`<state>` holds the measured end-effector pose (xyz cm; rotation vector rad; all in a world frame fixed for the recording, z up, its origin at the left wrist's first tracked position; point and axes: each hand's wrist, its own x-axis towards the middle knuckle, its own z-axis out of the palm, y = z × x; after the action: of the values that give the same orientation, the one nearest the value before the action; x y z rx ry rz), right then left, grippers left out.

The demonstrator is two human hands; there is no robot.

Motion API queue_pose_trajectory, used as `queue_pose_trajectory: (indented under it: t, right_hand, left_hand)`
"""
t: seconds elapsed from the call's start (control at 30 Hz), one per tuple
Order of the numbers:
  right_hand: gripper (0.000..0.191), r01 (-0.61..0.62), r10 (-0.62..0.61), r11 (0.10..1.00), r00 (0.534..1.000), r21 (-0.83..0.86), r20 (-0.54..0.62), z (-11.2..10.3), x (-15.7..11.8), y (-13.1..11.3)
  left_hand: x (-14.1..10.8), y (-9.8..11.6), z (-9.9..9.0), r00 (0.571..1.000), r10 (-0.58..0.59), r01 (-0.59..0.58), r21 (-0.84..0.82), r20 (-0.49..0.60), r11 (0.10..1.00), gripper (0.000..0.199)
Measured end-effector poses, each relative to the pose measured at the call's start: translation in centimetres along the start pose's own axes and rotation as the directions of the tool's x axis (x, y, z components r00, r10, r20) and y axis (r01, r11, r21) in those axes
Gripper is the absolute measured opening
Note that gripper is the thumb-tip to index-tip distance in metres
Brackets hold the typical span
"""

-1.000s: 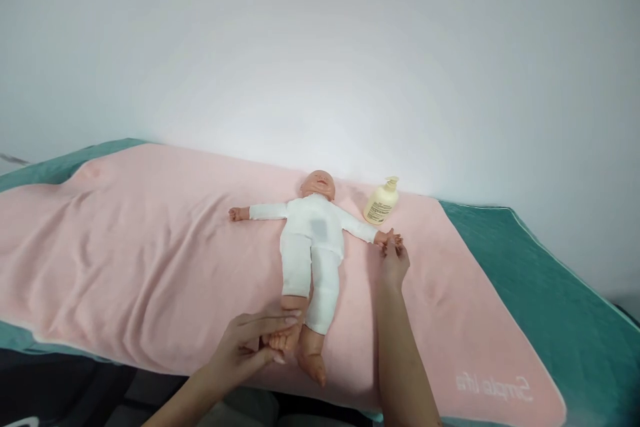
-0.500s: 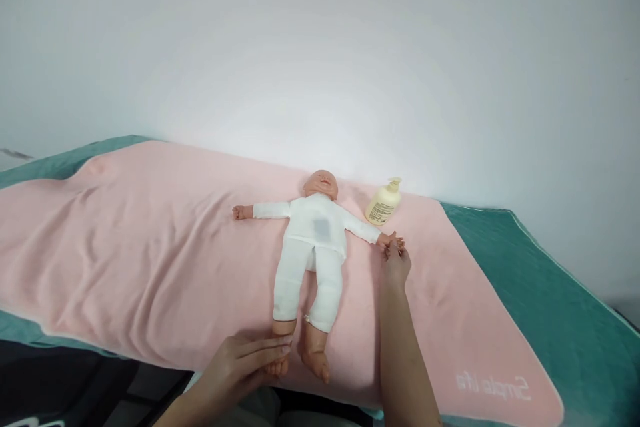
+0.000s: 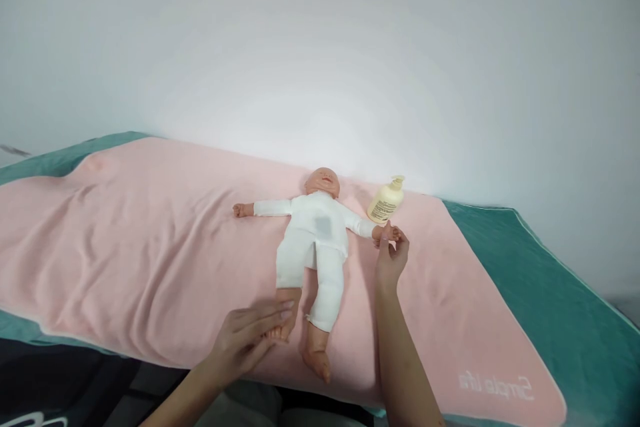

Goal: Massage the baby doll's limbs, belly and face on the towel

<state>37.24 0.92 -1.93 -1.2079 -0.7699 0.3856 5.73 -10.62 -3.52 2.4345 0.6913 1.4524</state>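
A baby doll [image 3: 310, 217] with a white cloth body lies on its back, arms spread, on a pink blanket [image 3: 165, 247]. My left hand [image 3: 250, 337] is closed round the doll's foot on the left, with its thumb underneath and fingers over the top. That leg [image 3: 289, 297] is bent up a little, while the other leg [image 3: 319, 340] lies stretched out. At the right, my right hand [image 3: 393, 265] pinches the doll's small hand [image 3: 390, 233] between thumb and fingers. Just behind it stands a pale yellow pump bottle [image 3: 385, 203].
Under the pink blanket a green cover [image 3: 540, 273] shows at both sides. A pale wall [image 3: 320, 67] rises directly behind the doll's head. Dark items [image 3: 55, 380] lie below the near left edge.
My left hand has pushed the doll's foot upward, so that leg looks shorter and bent. My right hand has lifted the doll's hand slightly up and to the left.
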Motion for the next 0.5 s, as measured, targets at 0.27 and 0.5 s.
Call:
queue_pose_trajectory:
  t: [0.27, 0.5]
  right_hand:
    - [0.031, 0.608, -0.497, 0.782, 0.741, -0.139, 0.451, 2.0, -2.7, -0.6]
    - [0.037, 0.786, -0.512, 0.605, 0.508, -0.128, 0.693, 2.7, -3.2, -0.9]
  left_hand:
    - [6.4, -1.6, 0.8, 0.909, -0.332, 0.311, -0.12, -0.251, 0.943, 0.034]
    - [9.0, -3.7, 2.9, 0.765, -0.603, 0.48, -0.423, -0.226, 0.768, 0.034]
